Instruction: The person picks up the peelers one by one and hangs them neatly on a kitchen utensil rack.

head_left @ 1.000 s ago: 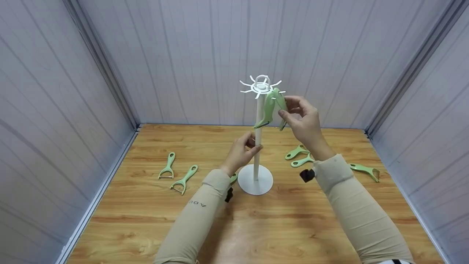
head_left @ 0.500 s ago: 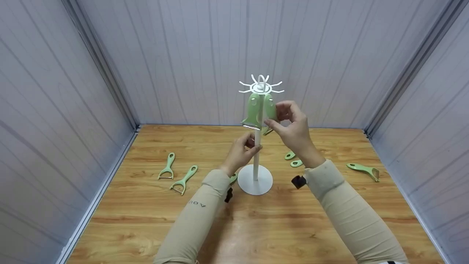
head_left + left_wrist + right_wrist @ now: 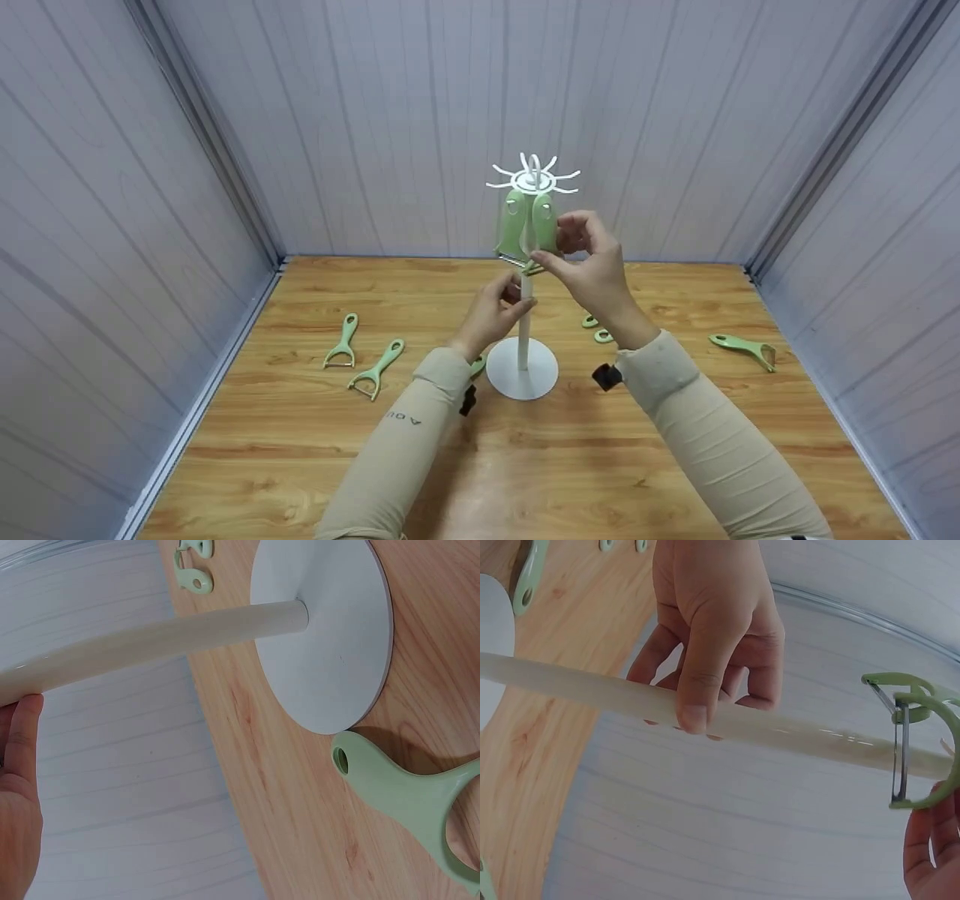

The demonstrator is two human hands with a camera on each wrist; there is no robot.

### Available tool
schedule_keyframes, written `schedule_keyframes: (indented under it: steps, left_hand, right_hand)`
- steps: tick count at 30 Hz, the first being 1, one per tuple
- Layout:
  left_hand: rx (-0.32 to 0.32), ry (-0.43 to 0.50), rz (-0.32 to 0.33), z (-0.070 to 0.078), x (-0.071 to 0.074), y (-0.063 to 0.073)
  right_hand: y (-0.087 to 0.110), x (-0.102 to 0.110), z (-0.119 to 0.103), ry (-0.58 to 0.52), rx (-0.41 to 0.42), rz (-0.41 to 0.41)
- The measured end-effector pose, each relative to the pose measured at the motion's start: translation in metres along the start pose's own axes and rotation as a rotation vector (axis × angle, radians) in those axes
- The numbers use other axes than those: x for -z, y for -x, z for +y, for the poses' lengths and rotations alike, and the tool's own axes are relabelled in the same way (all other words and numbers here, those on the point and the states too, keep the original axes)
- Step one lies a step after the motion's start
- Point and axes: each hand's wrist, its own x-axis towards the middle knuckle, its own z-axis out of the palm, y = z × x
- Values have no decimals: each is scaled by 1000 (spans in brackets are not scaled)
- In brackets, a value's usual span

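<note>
A white stand with a ring of hooks on top rises from a round base. My left hand grips its pole about midway up, thumb in front. Two light green peelers hang side by side from neighbouring front hooks, blades down: the left peeler and the right peeler. My right hand holds the right one, thumb at its lower end and fingers behind its edge. In the right wrist view the blade ends overlap the pole, with right fingertips close by.
More green peelers lie on the wooden table: two at left, one at far right, and two partly hidden behind the right forearm. Another peeler lies beside the base, near the left wrist. Panel walls enclose the table.
The hook ring has turned, bringing both hung peelers from the right round to the front. My right hand has moved left with them. The left hand has kept its grip on the pole.
</note>
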Motion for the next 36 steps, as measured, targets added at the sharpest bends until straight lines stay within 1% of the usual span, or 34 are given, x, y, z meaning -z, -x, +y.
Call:
schedule_keyframes:
  steps: [4,10,15,22,29,32,36]
  left_hand:
    - [20,-6,-2,1,0,1]
    - [43,-19,1,1,0,1]
    - [29,-6,2,1,0,1]
    - [-12,28,5,-2,-1,0]
    - [-8,16,-7,-1,1,0]
    - [-4,14,-9,0,1,0]
    - [0,6,-6,0,0,1]
  right_hand:
    - [2,5,2,4,-2,-21]
    - [1,18,5,29,-13,-17]
    - [1,34,9,60,-15,-11]
    - [0,57,19,93,-21,13]
    - [2,74,32,137,-12,23]
    - [5,80,40,171,-28,17]
    - [9,87,54,208,-78,7]
